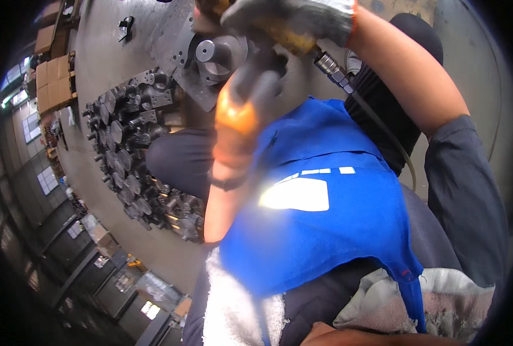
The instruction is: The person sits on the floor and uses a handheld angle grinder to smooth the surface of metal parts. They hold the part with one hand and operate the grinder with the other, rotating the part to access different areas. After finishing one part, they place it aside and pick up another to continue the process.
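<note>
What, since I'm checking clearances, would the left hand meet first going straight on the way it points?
Probably the yellow tool held in the right hand, though blur makes depth unclear.

Smooth grey floor (89,179): dense cluster of dark-grey metal parts with round discs (118,150), inside left edge | lone small dark metal piece (125,27), toward upper-left corner | stacked brown cardboard boxes (53,78), along left edge | bright rectangular windows (31,127), beyond that edge
</note>
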`<state>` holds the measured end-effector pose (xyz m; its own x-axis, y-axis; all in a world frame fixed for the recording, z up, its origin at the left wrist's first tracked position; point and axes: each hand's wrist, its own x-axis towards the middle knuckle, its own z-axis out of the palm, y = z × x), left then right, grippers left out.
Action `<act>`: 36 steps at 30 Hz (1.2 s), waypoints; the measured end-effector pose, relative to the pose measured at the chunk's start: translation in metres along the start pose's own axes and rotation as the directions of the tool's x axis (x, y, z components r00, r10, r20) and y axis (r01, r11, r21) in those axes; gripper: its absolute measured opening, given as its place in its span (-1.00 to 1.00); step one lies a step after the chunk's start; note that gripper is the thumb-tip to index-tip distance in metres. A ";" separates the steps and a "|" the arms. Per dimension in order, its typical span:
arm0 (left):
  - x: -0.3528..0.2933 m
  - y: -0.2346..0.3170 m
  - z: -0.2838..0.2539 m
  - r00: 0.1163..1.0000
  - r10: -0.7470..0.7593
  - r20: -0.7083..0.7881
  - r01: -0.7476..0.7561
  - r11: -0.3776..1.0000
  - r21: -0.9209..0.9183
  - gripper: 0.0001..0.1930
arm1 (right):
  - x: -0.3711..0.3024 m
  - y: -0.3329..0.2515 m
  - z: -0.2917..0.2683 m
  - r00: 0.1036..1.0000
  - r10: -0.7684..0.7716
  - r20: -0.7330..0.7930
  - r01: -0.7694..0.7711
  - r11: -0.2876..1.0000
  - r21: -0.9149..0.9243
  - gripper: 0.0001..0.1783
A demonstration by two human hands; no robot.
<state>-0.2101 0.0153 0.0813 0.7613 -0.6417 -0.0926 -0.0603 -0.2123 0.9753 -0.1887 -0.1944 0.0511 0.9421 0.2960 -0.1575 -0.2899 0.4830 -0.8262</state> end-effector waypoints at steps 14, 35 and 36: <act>0.123 -0.098 -0.106 0.927 -0.169 -0.336 0.375 0.373 0.849 -0.30 | -0.127 -0.033 -0.042 0.882 -0.317 -0.348 0.198 0.920 -0.338 -0.56; 0.111 -0.076 -0.255 0.966 -0.046 -0.254 0.249 0.432 0.867 -0.54 | -0.100 -0.038 -0.048 0.917 -0.345 -0.198 0.230 0.866 -0.443 -0.58; 0.108 -0.075 -0.251 0.962 -0.073 -0.264 0.268 0.463 0.845 -0.55 | -0.096 -0.038 -0.049 0.920 -0.342 -0.193 0.229 0.867 -0.443 -0.58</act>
<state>0.0391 0.1467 0.0488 0.9073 -0.4066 -0.1077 -0.3695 -0.8928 0.2578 -0.2599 -0.2821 0.0711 0.9981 -0.0517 0.0333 0.0394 0.1211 -0.9919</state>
